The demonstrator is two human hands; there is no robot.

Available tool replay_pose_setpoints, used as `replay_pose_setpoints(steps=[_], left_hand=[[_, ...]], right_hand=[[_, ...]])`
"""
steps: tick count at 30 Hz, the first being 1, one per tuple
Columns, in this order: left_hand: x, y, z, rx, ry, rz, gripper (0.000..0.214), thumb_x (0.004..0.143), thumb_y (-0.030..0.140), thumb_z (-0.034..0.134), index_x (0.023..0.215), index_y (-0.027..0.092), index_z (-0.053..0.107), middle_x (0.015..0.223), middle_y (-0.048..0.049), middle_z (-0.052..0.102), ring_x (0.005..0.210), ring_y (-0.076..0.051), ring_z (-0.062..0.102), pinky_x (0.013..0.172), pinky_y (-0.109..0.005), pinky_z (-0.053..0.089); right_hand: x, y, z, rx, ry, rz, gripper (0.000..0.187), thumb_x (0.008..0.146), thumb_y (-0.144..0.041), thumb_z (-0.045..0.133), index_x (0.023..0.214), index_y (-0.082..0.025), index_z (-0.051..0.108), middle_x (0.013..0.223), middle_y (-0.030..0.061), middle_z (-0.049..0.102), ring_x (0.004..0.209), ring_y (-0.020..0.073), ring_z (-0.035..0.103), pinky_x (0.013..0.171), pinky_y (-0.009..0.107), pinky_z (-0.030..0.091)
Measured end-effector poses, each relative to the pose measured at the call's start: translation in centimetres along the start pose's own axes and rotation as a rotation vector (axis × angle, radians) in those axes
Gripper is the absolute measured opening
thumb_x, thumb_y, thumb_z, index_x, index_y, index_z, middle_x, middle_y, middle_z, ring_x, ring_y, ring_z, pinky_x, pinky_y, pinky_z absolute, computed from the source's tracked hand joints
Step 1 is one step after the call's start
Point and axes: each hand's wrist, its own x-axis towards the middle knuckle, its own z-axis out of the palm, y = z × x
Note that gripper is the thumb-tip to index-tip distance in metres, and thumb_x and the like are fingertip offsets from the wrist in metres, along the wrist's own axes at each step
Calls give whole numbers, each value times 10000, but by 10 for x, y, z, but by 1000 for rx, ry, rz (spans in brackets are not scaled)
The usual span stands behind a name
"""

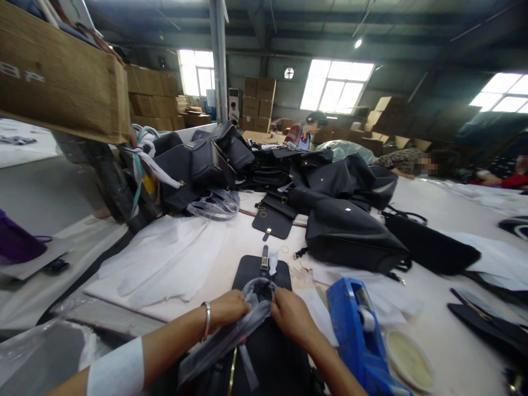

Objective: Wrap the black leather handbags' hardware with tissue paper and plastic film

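A black leather bag (264, 352) lies flat on the table right in front of me, its flap with a small strap and clasp (264, 257) pointing away. My left hand (226, 309), with a silver bangle on the wrist, and my right hand (292, 316) sit close together on the bag. Both have their fingers closed, pinching a piece of clear plastic film (251, 311) that is bunched over the flap. A twisted tail of the film trails down to the left across my left forearm.
A blue tape dispenser (358, 335) and a round lid (409, 360) lie just right of my right arm. White wrapping sheets (165, 261) spread to the left. Black bags (350, 234) are heaped behind. Cardboard boxes (61, 77) hang at the upper left. Other people sit at the far side.
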Motion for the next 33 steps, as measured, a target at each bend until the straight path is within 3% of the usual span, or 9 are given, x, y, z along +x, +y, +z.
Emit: replay_pose_setpoints(steps=[7, 16, 22, 27, 33], left_hand=[[-10, 7, -12, 122, -8, 9, 263, 682, 228, 660, 453, 210, 532, 371, 15, 517, 553, -218, 624, 521, -254, 429], [-19, 23, -30, 101, -155, -50, 288, 687, 260, 613, 415, 191, 550, 343, -25, 531, 431, -224, 593, 503, -319, 497], [-4, 10, -17, -72, -106, -43, 261, 715, 279, 558, 487, 156, 589, 411, -42, 597, 409, -206, 593, 484, -321, 513], [2, -6, -2, -213, -59, -45, 161, 706, 270, 555, 585, 169, 586, 501, -37, 640, 460, -199, 627, 485, -309, 532], [2, -17, 7, -216, -10, -6, 198, 783, 257, 462, 630, 178, 558, 481, -28, 598, 414, -172, 585, 394, -250, 442]], right_hand=[[10, 10, 4, -44, -32, 6, 139, 839, -159, 490, 892, -159, 619, 934, 97, 701, 869, 212, 651, 672, 257, 372], [7, 3, -2, -173, -47, -20, 225, 845, -80, 457, 990, -103, 627, 983, 150, 659, 859, 256, 638, 714, 320, 455], [5, 4, -4, -216, -37, -68, 271, 842, -19, 420, 953, -117, 647, 1073, 164, 589, 1006, 256, 553, 806, 314, 459], [-1, 9, -5, -209, -60, -103, 218, 814, -82, 506, 963, -132, 657, 1080, 122, 586, 957, 231, 564, 801, 296, 470], [1, -4, 3, -270, -21, -74, 367, 841, 12, 354, 1003, -79, 671, 1057, 182, 600, 966, 311, 564, 755, 411, 485]])
